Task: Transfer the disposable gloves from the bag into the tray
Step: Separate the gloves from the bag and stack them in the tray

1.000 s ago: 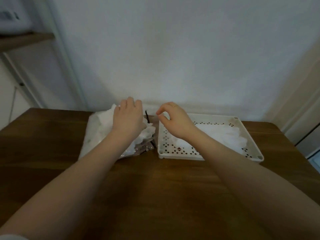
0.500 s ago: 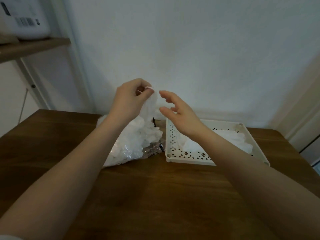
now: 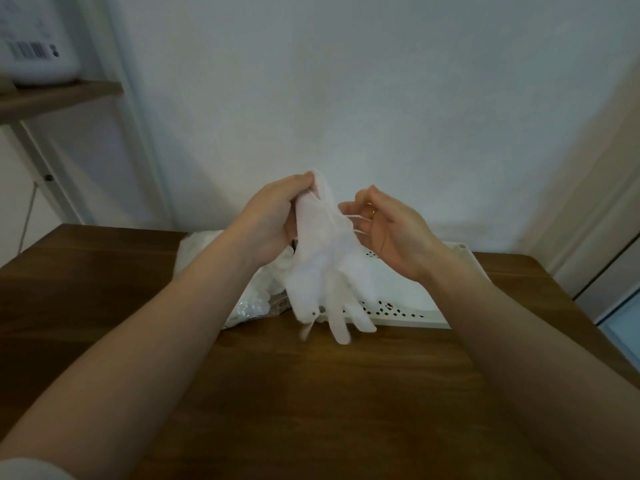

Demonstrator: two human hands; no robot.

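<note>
Left hand (image 3: 273, 223) pinches the cuff of a white disposable glove (image 3: 325, 271), held aloft, fingers hanging down; right hand (image 3: 391, 233) beside it, fingers loosely curled, contact with the glove unclear; bag (image 3: 249, 306) and perforated tray (image 3: 408, 311) lie side by side on the wooden surface (image 3: 311, 393) below.

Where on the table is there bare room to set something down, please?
Bare wood lies along the table's near edge, between the forearms, and left of the bag. The far middle is crowded: bag, tray, and the glove hanging from the left hand.
</note>
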